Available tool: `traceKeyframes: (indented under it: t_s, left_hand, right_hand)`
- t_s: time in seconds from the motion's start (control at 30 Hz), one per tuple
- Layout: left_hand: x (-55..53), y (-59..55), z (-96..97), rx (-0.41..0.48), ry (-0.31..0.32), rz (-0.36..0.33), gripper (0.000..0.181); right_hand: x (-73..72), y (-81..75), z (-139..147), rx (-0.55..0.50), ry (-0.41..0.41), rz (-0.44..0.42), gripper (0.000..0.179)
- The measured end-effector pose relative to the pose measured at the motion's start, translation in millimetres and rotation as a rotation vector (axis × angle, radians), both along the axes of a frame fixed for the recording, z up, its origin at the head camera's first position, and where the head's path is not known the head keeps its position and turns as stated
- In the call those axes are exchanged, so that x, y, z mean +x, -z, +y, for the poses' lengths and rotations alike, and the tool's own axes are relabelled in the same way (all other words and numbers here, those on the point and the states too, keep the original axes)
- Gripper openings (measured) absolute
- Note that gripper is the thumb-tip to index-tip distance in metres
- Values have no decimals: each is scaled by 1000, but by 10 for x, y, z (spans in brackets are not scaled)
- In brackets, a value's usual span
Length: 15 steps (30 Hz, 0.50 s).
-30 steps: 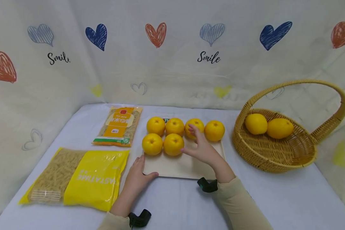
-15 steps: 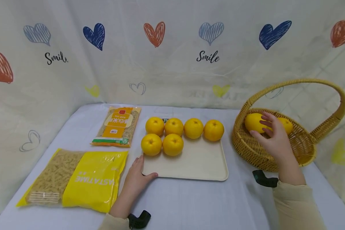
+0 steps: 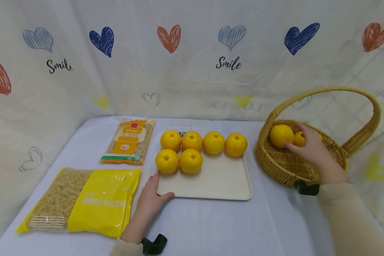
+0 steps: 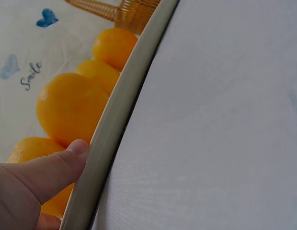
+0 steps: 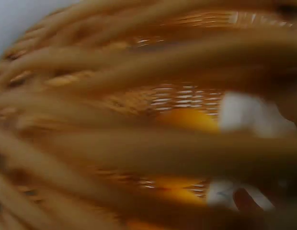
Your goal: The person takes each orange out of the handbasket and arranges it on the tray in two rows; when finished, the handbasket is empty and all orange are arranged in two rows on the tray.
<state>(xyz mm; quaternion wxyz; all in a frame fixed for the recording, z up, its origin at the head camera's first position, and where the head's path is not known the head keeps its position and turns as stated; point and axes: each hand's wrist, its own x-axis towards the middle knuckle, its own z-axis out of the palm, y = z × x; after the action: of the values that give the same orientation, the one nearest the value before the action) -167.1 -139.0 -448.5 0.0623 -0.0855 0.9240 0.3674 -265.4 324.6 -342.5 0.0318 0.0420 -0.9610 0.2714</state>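
Observation:
In the head view my left hand (image 3: pixel 149 201) rests at the near left corner of a cream tray (image 3: pixel 217 183). Its thumb lies along the front rim and its fingers touch the left side. Several oranges (image 3: pixel 191 161) stand in two rows on the tray. My right hand (image 3: pixel 318 153) reaches into a wicker basket (image 3: pixel 275 170), fingers spread over two oranges. The thumb overlaps the left basket orange (image 3: pixel 280 135); the right basket orange (image 3: pixel 299 138) is partly hidden behind the hand. In the right wrist view, blurred wicker (image 5: pixel 139 148) covers most of the hand.
The basket's tall handle (image 3: pixel 326 89) arches over the right hand. A yellow pasta bag (image 3: pixel 99 202) lies left of the left hand, and a smaller grain bag (image 3: pixel 128 142) behind it. A white cloth backdrop (image 3: pixel 192 78) with hearts closes off the rear.
My right hand has moved right from the tray's oranges to the basket, then lower in among its two oranges. The left hand has stayed at the tray corner.

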Motion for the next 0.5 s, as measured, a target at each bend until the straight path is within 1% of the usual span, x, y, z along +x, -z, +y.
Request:
traceKeyframes:
  t_s: [0.07, 0.2, 0.3, 0.43, 0.5]
  left_hand:
    - [2, 0, 4, 2, 1, -4, 95]
    - [3, 0, 3, 0, 6, -3, 94]
    - [8, -9, -2, -4, 6, -5, 93]
    - [7, -27, -1, 1, 10, -2, 93]
    - [8, -24, 1, 3, 12, -2, 93]
  right_hand:
    - [-5, -40, 29, 29, -7, -21, 90]
    - [22, -89, 110, 41, 12, -50, 91]
    - [31, -49, 205, 51, 23, -55, 90]
    - [46, 57, 360, 76, 38, -46, 89]
    - [69, 105, 422, 92, 52, -60, 90]
